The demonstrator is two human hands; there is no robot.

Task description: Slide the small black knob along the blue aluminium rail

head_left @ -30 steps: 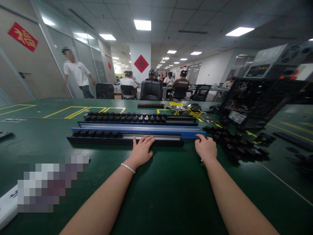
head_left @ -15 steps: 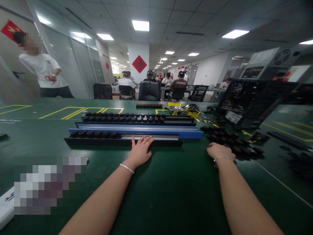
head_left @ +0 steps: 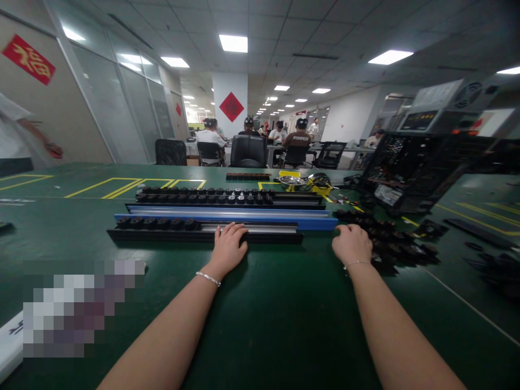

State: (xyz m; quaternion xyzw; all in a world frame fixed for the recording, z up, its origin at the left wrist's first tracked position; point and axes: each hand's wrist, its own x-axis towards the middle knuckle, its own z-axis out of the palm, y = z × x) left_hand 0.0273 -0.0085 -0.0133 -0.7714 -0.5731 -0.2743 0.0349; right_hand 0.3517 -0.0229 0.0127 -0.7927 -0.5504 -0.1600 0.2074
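My left hand [head_left: 229, 249] rests with fingers stretched over the near edge of the front black channel rail [head_left: 268, 237]. Small black parts [head_left: 162, 222] stand in a row in this rail's left half. Its right half shows a bare silvery groove. Behind it lies a blue rail [head_left: 317, 222], then another black rail [head_left: 298, 200] with many black parts lined up in it. My right hand [head_left: 352, 244] is closed beside the right end of the blue rail. Its fingertips are tucked under, so whatever they hold is hidden. A heap of loose black parts [head_left: 402, 244] lies just right of it.
An open computer case [head_left: 390, 168] stands at the right on the green table [head_left: 284, 314], with a metal power supply on top. A metal bowl [head_left: 290, 180] and yellow trays are farther back. A blurred-out white object [head_left: 12, 341] lies front left. People sit beyond the table.
My right hand has moved left and slightly up, away from the heap of black parts. My left hand has slid slightly left along the rail. The person at the left has moved mostly out of view.
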